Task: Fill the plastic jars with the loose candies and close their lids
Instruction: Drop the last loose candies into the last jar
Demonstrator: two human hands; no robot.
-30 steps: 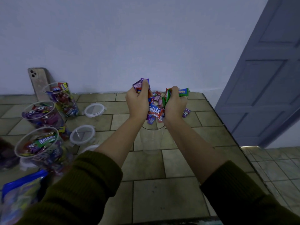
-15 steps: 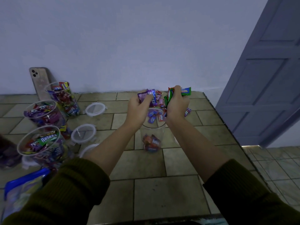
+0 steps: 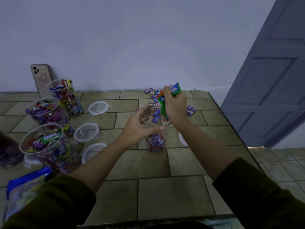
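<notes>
A clear plastic jar stands mid-counter with a few wrapped candies at its bottom, and more are falling inside. My left hand is at the jar's rim on the left, fingers spread and empty. My right hand grips a bunch of candies, green wrappers showing, just over the jar's mouth. Loose candies lie on the tiles behind the jar. Three filled jars without lids stand at the left: the near jar, the middle jar and the far jar.
Round clear lids lie on the counter: one lid, a second lid, a third lid; another rim shows right of the jar. A phone leans on the wall. A blue candy bag lies front left. The counter edge drops off at right.
My left hand has let its candies go into the jar and now spreads empty at the rim. Candies now lie at the jar's bottom. My right hand still holds its bunch.
</notes>
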